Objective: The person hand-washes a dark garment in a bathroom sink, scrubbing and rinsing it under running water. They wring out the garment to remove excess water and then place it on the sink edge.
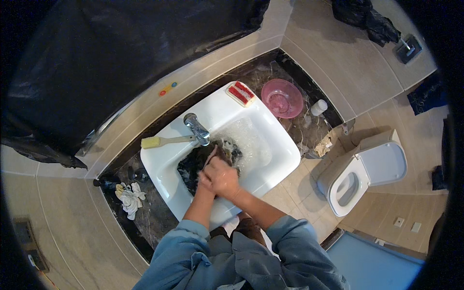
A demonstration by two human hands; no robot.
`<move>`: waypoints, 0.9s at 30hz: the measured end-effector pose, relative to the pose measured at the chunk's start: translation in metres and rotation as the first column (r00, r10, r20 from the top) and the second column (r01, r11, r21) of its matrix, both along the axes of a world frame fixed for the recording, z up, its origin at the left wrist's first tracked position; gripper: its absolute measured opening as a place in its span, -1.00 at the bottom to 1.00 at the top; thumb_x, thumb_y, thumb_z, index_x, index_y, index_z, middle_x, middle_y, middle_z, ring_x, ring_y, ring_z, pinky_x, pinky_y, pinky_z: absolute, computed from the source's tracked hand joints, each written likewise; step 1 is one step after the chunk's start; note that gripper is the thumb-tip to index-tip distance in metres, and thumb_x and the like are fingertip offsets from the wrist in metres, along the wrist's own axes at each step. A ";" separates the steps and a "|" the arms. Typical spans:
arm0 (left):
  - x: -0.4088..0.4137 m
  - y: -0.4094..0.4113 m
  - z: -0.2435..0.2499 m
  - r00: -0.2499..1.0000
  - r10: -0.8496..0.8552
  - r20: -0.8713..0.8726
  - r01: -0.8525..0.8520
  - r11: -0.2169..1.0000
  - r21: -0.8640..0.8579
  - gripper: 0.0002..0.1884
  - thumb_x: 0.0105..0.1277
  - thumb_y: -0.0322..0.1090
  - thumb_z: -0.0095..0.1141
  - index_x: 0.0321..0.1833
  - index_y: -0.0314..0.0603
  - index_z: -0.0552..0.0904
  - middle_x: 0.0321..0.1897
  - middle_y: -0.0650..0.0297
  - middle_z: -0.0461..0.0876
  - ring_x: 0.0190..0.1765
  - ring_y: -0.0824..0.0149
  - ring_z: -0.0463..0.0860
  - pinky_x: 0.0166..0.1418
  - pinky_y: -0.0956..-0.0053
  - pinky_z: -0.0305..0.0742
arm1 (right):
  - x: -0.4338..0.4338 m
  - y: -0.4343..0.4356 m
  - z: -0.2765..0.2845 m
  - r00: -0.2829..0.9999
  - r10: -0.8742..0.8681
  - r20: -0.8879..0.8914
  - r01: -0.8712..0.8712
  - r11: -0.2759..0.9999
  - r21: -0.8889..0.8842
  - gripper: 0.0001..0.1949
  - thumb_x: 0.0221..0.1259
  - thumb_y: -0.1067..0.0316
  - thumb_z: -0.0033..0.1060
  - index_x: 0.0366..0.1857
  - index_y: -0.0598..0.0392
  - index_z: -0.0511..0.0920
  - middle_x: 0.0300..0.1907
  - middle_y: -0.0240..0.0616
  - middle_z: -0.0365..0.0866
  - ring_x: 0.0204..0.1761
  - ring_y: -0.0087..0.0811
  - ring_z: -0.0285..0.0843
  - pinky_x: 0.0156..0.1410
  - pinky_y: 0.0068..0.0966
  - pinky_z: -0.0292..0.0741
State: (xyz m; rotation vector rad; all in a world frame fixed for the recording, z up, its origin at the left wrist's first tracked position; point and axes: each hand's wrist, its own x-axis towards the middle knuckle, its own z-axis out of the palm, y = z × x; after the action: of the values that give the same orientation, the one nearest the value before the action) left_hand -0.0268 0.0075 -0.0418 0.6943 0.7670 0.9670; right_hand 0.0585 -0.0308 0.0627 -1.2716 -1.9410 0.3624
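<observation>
My hands meet over the white washbasin [281, 148], close in front of the chrome faucet [197, 128]. My right hand [224, 177] has its fingers curled and overlaps my left hand [206, 182], which is partly hidden and blurred. Beneath them, dark wet cloth [189, 165] lies bunched in the water. Whether either hand grips a fold of it cannot be made out. White suds [250, 145] float on the basin's right side. A brush with pale yellow bristles [150, 142] rests on the left rim, its handle reaching the faucet.
A red-and-white scrub brush [241, 93] sits on the basin's far corner. Beyond it, a pink plastic bowl [282, 99] and a white cylindrical container [319, 107] stand on the dark marble counter [266, 74]. Crumpled white cloth [131, 199] lies at left. A toilet [349, 188] is at right.
</observation>
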 end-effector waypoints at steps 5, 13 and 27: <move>0.022 0.005 0.006 0.821 -0.118 -0.559 0.223 0.967 0.125 -0.65 0.45 -0.13 -0.18 0.11 -0.18 0.51 0.07 0.16 0.55 0.08 0.19 0.53 0.21 0.28 0.43 | 0.028 0.055 -0.034 0.866 -0.492 0.087 0.485 0.786 -0.385 -0.71 0.25 0.13 0.03 -0.44 0.14 0.60 -0.36 0.03 0.60 -0.32 0.07 0.58 -0.21 -0.11 0.51; 0.012 -0.004 0.068 0.871 -0.131 -0.474 -0.001 0.964 -0.268 -0.30 -0.03 -0.14 0.42 0.08 -0.51 0.46 -0.07 0.06 0.60 -0.08 0.24 0.61 0.02 0.36 0.51 | 0.108 0.057 -0.027 0.973 -0.059 -0.222 -0.122 0.689 -0.715 -0.53 0.31 -0.13 0.01 0.10 -0.02 0.53 -0.06 -0.18 0.64 0.15 -0.18 0.47 0.29 -0.31 0.34; 0.031 -0.022 0.085 0.997 -0.082 0.009 0.080 0.922 -0.380 -0.48 0.32 -0.24 0.17 0.25 -0.32 0.34 0.01 -0.13 0.53 0.01 0.03 0.63 0.12 0.25 0.59 | 0.128 0.052 -0.046 0.345 -0.593 -0.728 -0.472 0.560 -0.680 -0.46 0.01 0.45 0.16 0.20 0.17 0.39 -0.10 -0.18 0.60 -0.16 -0.31 0.59 -0.01 -0.44 0.56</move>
State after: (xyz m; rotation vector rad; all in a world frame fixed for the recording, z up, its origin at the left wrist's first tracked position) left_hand 0.0043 -0.0149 0.0432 0.3866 0.8949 0.7118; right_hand 0.1865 0.0207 0.0165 -1.1520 -0.5022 1.7642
